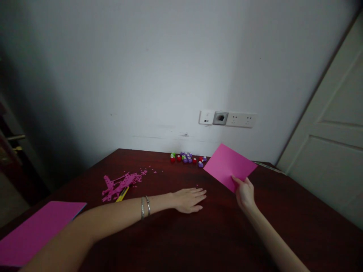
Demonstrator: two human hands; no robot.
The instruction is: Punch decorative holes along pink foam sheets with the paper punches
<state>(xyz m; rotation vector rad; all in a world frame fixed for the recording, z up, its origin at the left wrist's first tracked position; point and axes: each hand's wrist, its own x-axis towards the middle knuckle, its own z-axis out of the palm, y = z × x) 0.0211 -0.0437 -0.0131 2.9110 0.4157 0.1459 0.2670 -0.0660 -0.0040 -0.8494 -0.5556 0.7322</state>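
My left hand (188, 200) lies palm down on the dark red-brown table (181, 241), its fingers stretched toward the right. Two bracelets (145, 207) circle that wrist. Raised above the table on the right, my right hand (244, 190) pinches the lower corner of a pink sheet of paper (228, 164) between thumb and fingers. The sheet looks flat and is tilted, one corner pointing up toward the wall. A tiny pink scrap (197, 186) sits just beyond my left fingertips.
Pink paper scraps (121, 186) and a yellow cutter (122, 194) lie at the left. Nearer stands a larger pink sheet or stack (42, 230), partly under my left arm. Several small red, purple and green toy figures (185, 158) line the back edge. Wall sockets (241, 119) are behind.
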